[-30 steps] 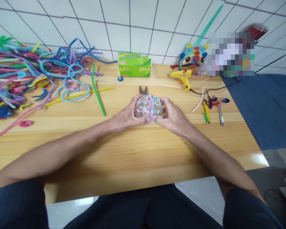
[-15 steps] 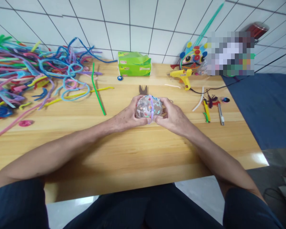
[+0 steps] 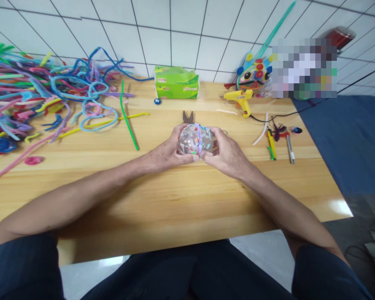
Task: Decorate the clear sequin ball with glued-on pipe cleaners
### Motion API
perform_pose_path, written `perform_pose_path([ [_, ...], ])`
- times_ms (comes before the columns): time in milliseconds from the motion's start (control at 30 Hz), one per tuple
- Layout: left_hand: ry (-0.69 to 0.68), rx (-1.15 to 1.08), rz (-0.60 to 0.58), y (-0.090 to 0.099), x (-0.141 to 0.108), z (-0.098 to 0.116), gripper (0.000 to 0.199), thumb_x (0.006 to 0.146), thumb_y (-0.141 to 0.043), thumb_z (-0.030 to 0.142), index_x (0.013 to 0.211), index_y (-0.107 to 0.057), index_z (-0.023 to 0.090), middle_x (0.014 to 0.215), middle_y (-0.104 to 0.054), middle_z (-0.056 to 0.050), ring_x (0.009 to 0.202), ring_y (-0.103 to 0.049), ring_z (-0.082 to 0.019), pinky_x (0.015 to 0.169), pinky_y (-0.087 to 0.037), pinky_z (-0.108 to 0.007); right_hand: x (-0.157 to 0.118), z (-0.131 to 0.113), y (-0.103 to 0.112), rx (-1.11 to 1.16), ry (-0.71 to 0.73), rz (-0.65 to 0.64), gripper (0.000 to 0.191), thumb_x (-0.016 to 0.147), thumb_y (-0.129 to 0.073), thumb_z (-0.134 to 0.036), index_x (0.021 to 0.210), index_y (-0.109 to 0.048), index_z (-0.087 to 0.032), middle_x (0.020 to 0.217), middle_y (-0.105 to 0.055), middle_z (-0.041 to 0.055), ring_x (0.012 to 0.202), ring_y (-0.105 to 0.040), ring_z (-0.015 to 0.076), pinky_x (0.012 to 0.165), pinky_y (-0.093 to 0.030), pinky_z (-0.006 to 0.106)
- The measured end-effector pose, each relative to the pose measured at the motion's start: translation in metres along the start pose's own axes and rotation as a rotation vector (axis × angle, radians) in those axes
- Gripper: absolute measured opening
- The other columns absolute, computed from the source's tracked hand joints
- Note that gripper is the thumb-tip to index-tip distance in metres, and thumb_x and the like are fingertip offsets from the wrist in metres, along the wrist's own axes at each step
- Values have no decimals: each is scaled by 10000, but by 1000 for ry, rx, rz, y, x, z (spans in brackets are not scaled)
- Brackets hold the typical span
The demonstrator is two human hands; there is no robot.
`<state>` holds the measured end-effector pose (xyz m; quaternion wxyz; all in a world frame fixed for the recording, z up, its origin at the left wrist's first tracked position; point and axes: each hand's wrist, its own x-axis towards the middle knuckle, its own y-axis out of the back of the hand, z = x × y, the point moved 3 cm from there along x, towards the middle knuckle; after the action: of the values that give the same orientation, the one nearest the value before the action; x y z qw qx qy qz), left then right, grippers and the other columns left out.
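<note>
Between my two hands is a rounded clear ball (image 3: 189, 141) with colourful specks. A purple pipe cleaner (image 3: 199, 139) runs round its middle. My left hand (image 3: 171, 149) is wrapped about the ball's left side, thumb along the near face. On the other side my right hand (image 3: 225, 153) grips it, its thumb close to the purple band. The fingers behind the ball are partly hidden. Just beyond it, the dark jaws of pliers (image 3: 188, 116) stick out; their handles are out of sight behind the ball and hands.
A heap of pipe cleaners (image 3: 59, 91) covers the table's left. At the back stand a green tissue pack (image 3: 176, 83) and a yellow glue gun (image 3: 242, 101) with a cord. A yellow cutter (image 3: 271, 145) and a grey pen-like tool (image 3: 290, 150) lie at right. A decorated face craft (image 3: 255, 75) is behind.
Both hands keep hold of the ball in almost the same place. The purple pipe cleaner's lower end, which showed below the thumbs, is now less visible.
</note>
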<state>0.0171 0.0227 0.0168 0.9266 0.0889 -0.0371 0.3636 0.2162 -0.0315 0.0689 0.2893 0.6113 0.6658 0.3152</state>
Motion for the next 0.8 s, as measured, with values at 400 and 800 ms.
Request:
perform_pose_path([
  [400,30,-37,26,-5,1,-2,988,847,-880,528,1537,-235,238,1500,-530,-207,1286,-687,-342,1069,-633,-512,1,3,-2,46,40,4,610,778,-734,-376,1346,-590,-202,1274,-765,152,1091,-733,340,908,-567,462],
  [800,-147,155,141,4,2,3,1142,745,-966,591,1624,-322,248,1656,-441,-213,1531,-516,-408,1314,-427,-600,0,8,7,124,237,-14,776,884,-745,-402,1590,-459,-256,1583,-613,168,1251,-712,348,999,-635,525],
])
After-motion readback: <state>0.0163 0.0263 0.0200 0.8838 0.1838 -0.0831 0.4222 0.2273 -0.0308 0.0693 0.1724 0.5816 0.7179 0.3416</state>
